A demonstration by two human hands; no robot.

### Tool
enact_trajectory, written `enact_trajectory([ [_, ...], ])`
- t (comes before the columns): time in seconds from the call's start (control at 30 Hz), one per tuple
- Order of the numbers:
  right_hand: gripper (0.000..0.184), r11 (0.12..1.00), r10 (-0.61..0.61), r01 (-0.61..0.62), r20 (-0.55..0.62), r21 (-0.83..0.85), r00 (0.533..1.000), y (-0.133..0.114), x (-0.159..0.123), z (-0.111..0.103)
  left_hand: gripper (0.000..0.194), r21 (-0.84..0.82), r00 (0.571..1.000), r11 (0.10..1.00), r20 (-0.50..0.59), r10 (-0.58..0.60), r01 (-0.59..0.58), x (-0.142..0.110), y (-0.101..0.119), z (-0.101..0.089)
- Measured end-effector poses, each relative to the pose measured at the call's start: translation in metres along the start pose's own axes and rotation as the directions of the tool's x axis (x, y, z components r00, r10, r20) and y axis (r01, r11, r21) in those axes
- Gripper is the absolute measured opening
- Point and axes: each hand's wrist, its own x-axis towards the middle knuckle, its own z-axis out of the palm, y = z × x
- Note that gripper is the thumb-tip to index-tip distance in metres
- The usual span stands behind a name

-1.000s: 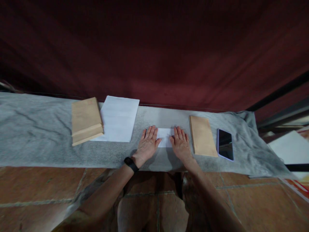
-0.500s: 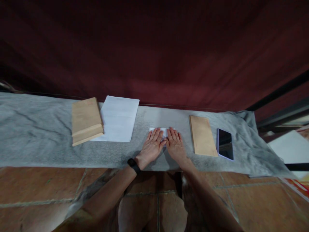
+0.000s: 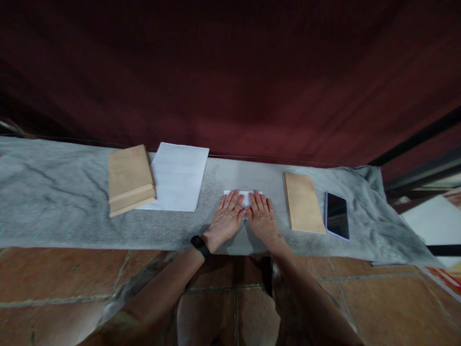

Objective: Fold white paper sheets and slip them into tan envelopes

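A small folded white paper (image 3: 246, 199) lies flat on the grey cloth, mostly covered by my two hands. My left hand (image 3: 227, 215) rests palm down on its left part, fingers stretched out. Over the right part lies my right hand (image 3: 262, 215), also flat with fingers extended. The thumbs come close together at the paper's middle. To the left is a stack of white paper sheets (image 3: 180, 178), partly under a stack of brown envelopes (image 3: 129, 173). Another brown envelope stack (image 3: 304, 203) sits to the right of my right hand.
A phone with a purple case (image 3: 337, 215) lies right of the right envelope stack. The grey cloth (image 3: 72, 211) covers a long narrow surface. Behind it hangs a dark red curtain (image 3: 237, 96). Tiled floor (image 3: 65, 274) shows in front.
Both hands have slid inward from the paper's ends towards its middle, covering more of it. Over the last half second they have barely moved. The envelopes, sheets and phone stay in place.
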Motion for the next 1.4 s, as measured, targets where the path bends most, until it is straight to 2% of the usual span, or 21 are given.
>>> enact_trajectory([
  [0.6,0.055,1.000,-0.003,0.003,-0.001,0.011,1.000,0.001,0.000,-0.002,0.054,-0.004,1.000,1.000,-0.012,0.002,-0.002,-0.001,-0.008,0.004],
  [1.07,0.057,1.000,0.014,-0.014,-0.045,-0.001,0.999,0.009,-0.003,0.000,0.055,-0.002,1.000,1.000,-0.012,-0.020,0.020,-0.002,-0.011,-0.003],
  [1.4,0.058,0.999,0.029,-0.029,-0.019,-0.013,0.999,0.010,-0.002,-0.002,0.056,-0.003,1.000,1.000,-0.017,-0.018,0.018,-0.002,-0.012,-0.001],
])
